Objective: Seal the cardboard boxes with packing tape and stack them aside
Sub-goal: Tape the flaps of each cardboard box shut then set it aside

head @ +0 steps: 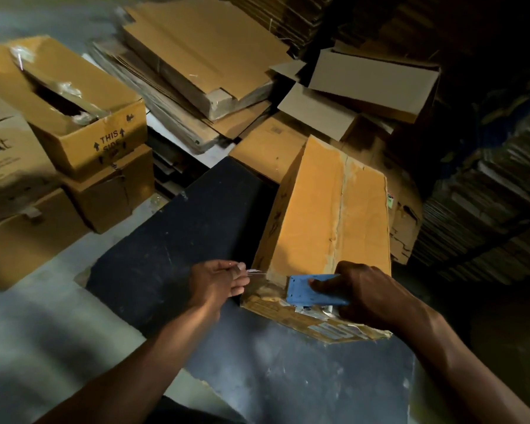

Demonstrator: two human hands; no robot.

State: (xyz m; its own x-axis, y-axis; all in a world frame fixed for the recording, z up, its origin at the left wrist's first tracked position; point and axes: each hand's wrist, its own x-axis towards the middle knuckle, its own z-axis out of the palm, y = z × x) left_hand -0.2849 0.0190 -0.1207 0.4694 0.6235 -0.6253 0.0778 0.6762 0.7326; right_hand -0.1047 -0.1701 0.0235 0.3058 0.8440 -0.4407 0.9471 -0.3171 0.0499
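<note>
Blue tape dispenser in right hand on cardboard box

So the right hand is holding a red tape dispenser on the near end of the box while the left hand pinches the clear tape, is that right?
Not quite: the tape dispenser is blue, not red, as the head view shows. The rest holds: the right hand grips it on the near end of the box while the left hand pinches the clear tape.
</note>
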